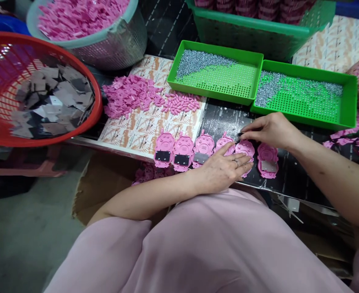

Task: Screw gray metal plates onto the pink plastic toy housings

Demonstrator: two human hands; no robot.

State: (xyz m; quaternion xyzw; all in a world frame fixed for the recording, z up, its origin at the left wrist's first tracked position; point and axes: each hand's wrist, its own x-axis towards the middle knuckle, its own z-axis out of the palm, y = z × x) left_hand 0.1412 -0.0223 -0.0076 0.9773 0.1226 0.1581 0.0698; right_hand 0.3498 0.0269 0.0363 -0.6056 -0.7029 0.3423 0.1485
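Several pink plastic shell halves [164, 142] lie in a row along the table's front edge, some with a dark or grey plate on their lower part. My left hand [223, 169], with a ring on one finger, lies stretched out over the shells right of the row's middle, partly hiding them. Above the top of the pink shell [245, 147] under those fingertips, my right hand [269, 129] is closed in a pinch. Whatever the pinch holds is too small to make out. Another pink shell [267, 152] with a grey plate sits apart, below my right wrist.
Two green trays [216, 95] of small screws stand behind the row. Piles of pink parts [130, 95] and small pink pegs [181, 102] lie to the left. A red basket [96, 101] holds grey plates; a pale basket [118, 53] holds pink pieces. A larger green crate [243, 36] stands behind.
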